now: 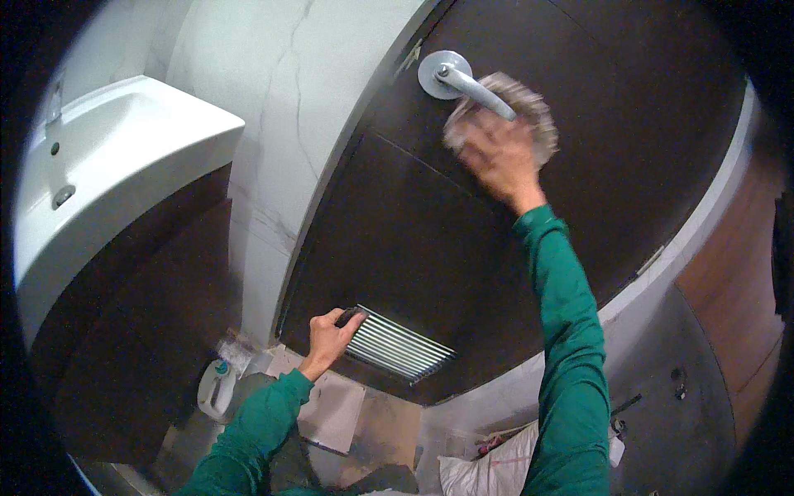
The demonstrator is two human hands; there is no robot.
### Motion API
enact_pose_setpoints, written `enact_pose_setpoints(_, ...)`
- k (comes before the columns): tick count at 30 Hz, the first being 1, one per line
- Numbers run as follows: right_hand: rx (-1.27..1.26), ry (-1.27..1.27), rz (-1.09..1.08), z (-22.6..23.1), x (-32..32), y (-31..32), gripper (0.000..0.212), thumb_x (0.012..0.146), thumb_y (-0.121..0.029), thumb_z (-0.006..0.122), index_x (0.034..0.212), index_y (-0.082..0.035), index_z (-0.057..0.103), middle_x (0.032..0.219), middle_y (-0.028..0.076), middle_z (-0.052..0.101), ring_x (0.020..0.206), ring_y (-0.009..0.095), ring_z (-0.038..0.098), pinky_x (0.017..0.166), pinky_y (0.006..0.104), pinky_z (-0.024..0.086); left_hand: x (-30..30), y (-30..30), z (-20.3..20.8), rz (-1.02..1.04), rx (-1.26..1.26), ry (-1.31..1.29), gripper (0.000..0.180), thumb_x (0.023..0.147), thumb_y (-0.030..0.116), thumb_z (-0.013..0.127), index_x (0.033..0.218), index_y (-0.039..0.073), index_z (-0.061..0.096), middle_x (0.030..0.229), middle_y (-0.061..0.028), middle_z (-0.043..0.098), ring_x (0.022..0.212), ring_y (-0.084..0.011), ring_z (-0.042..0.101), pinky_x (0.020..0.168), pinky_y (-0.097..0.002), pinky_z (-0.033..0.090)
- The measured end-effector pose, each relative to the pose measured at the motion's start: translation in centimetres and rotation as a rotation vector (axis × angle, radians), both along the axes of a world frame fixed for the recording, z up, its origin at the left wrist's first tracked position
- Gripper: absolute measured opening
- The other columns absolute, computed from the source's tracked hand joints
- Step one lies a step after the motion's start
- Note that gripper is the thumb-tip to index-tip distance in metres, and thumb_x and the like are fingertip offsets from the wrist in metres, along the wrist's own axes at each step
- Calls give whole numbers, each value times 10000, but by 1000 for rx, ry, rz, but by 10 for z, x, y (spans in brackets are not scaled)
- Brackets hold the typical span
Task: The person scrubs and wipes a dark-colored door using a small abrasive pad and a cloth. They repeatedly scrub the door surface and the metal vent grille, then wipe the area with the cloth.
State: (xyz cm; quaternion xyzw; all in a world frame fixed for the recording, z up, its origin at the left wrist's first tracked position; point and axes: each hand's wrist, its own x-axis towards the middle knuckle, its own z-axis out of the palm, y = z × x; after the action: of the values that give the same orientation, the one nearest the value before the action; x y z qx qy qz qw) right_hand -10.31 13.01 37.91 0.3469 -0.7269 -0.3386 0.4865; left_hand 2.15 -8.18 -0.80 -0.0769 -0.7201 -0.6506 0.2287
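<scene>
The left hand [331,337] pinches a small dark object [351,317] beside a pale, slatted rectangular vent [399,347]. Above it, the blurred right hand [499,157] holds a crumpled greyish-beige cloth [543,124] at the dark brown door [413,231], beneath a silver metal lever handle [484,93]. Left of both hands is a white ceramic washbasin [169,116].

My view comes from my head, through the left fisheye of a side-by-side pair, tipped down and forward at the door [397,240]. My right hand [500,157] and left hand [329,337] fall mid-frame, quite near; the basin [169,124] sits leftmost, and straight edges bow toward the dark round border.
</scene>
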Motion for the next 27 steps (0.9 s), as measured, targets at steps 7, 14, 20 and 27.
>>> enact_pose_setpoints(7,-347,486,-34,91,-18,-13,491,959,-484,513,1399,-268,548,1522,92,412,1419,371,308,1103,664,202,-4,9,4,-56,71,-31,277,843,283,777,902,13,755,749,-138,731,644,-170,698,608,-315,527)
enact_pose_setpoints(14,21,-90,14,-105,37,52,489,838,-455,680,1303,-321,611,1475,55,463,1417,376,336,1122,649,236,6,7,-4,-120,-11,-31,261,844,243,774,941,2,752,776,-161,730,668,-160,691,652,-315,533)
enact_pose_setpoints(20,-271,338,-239,71,58,129,532,964,-488,514,1452,-274,500,1601,99,299,1494,335,198,1170,602,150,10,-6,-2,-119,24,37,247,835,226,780,933,1,756,782,-136,740,656,-166,683,624,-320,512)
enact_pose_setpoints(27,-910,527,-263,166,93,201,632,995,-551,424,1494,-162,429,1571,206,314,1437,439,281,1155,576,233,14,24,15,-156,13,26,238,842,218,769,893,-13,753,730,-128,726,630,-141,654,605,-326,502)
